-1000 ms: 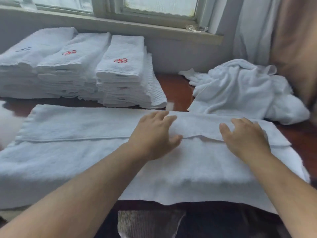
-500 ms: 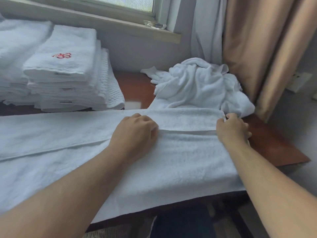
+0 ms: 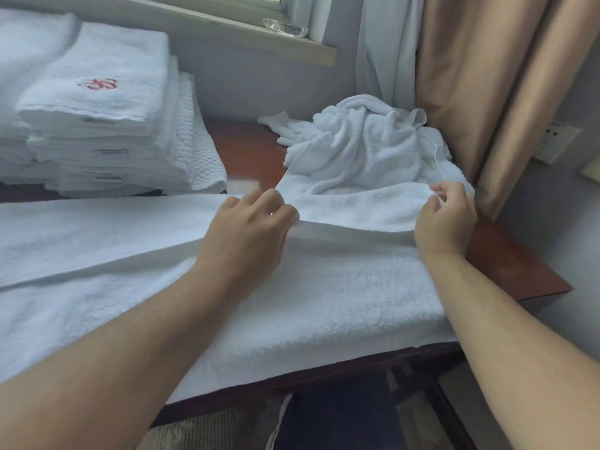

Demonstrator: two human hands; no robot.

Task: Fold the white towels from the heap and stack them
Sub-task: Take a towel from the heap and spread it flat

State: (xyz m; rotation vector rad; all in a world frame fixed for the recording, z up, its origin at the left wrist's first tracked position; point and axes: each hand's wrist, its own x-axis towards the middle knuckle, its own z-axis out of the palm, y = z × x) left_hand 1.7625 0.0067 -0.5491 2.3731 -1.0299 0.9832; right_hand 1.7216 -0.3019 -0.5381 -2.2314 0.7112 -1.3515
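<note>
My left hand (image 3: 246,228) is gripping the towel (image 3: 324,303) at its folded edge, fingers curled over the cloth, about midway along the desk (image 3: 506,267). My right hand (image 3: 444,219) is pinching the same edge at the towel's right end, thumb and fingertips closed on the hem, and is holding it a little above the layer beneath. Between my two hands the upper flap is arching up off the lower layer; left of my left hand it is lying flat.

The towel is lying lengthwise along the near side of the desk, running out of view on the left, with its near edge drooping over the desk's near rim.

The heap (image 3: 363,147) is sitting crumpled just behind the raised flap, at the far right of the desk and against the curtain (image 3: 487,92); I cannot tell whether it is touching the flap. The stack (image 3: 97,102) of folded towels is standing at the far left, its top towel showing a red stitched mark, with more folded towels partly cut off to its left. Bare brown desk is showing between stack and heap and to the right of my right hand.

The beige curtain is hanging at the far right beside a white one. The sill (image 3: 227,37) is running along the far wall above the stack, with a small clear object (image 3: 285,27) lying on it. A socket (image 3: 558,141) is showing on the wall right of the curtain.
</note>
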